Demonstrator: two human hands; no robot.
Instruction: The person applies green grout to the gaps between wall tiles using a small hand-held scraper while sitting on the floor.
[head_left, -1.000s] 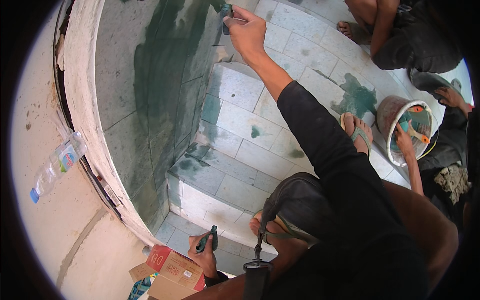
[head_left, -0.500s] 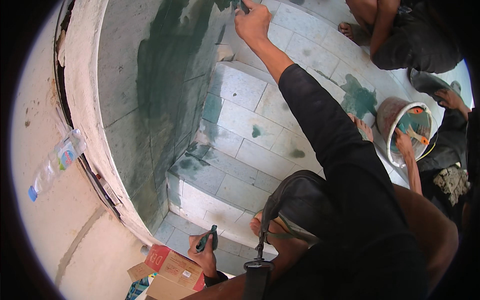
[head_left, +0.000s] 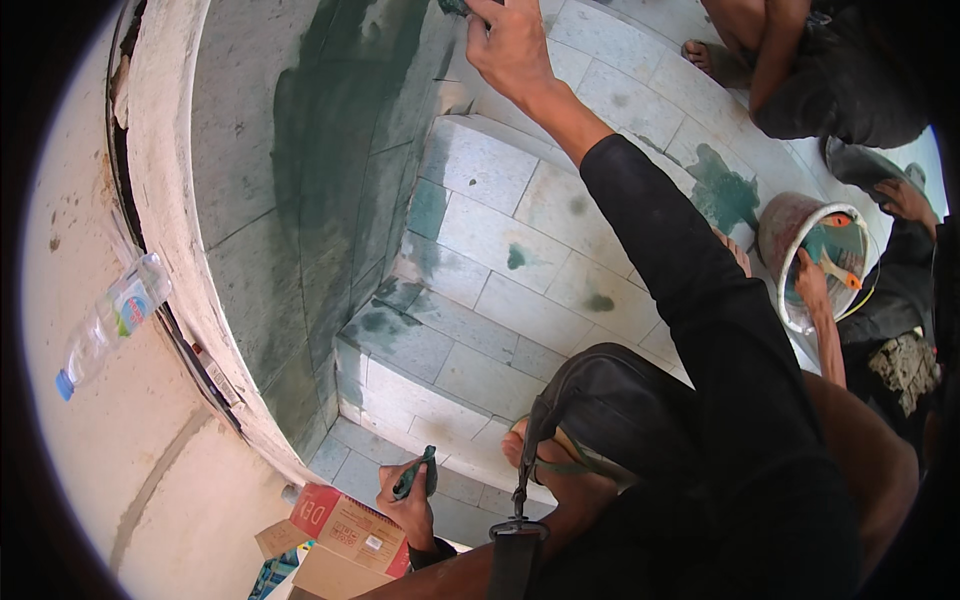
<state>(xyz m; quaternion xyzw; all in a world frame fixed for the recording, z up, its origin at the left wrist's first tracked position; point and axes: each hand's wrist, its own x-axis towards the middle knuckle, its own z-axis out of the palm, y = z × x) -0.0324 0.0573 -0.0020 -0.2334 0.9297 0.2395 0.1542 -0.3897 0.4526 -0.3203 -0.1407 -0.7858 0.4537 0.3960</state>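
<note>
My right hand (head_left: 512,48) reaches up to the wall, its fingers closed on a dark green, wet-looking thing (head_left: 453,6). That thing is cut by the top edge, so its kind does not show. Around it the grey tiled wall (head_left: 235,185) carries a broad dark green wet patch (head_left: 345,120). Low in the picture, my left hand (head_left: 408,505) grips a small dark green, folded-looking piece (head_left: 416,474) above the lowest tiles. Whether it is a rag or a sponge I cannot tell.
Pale tiled steps (head_left: 480,240) bear green stains. To the right, a co-worker's hand (head_left: 812,280) reaches into a bucket (head_left: 775,240) holding orange-tipped brushes (head_left: 835,268). More people sit beyond. At left are a plastic bottle (head_left: 115,320) and an opened carton (head_left: 345,545).
The thing in my right hand has shifted left against the wall, and my right forearm has swung slightly right. My left hand stays nearly where it was, still gripping its piece.
</note>
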